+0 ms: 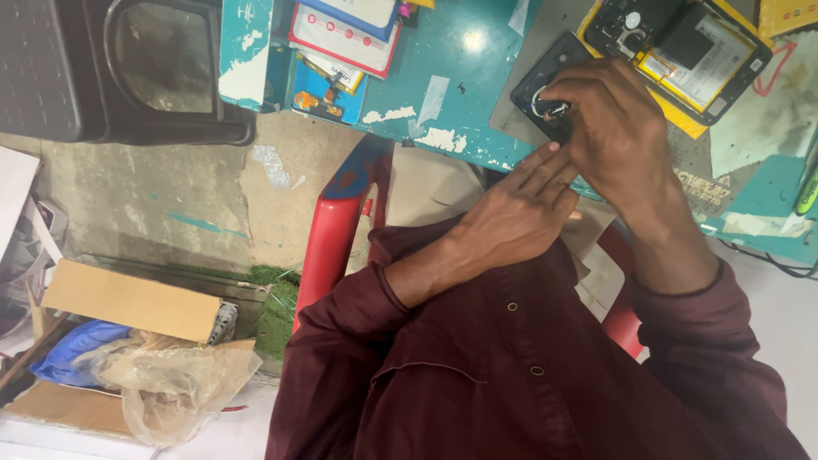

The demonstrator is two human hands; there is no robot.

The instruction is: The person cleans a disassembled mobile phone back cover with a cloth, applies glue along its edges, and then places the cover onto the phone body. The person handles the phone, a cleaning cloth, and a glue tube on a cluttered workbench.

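Note:
My right hand (615, 128) presses down on a black phone back cover (538, 78) at the edge of the teal table (452, 77). Its fingertips pinch a small shiny metal tool (550, 108) against the cover. My left hand (515, 213) lies just below with its fingers stretched out. Those fingertips reach the table edge beside the cover and hold nothing. An opened phone (682, 43) with its battery showing rests on a yellow mat further back. Both sleeves are maroon.
A red plastic chair (336, 230) stands under me. Flat printed packets (345, 38) lie on the table's left part and a green pen (808, 192) at its right. A black stool (128, 68) and a cardboard box with plastic bags (136, 341) stand on the floor.

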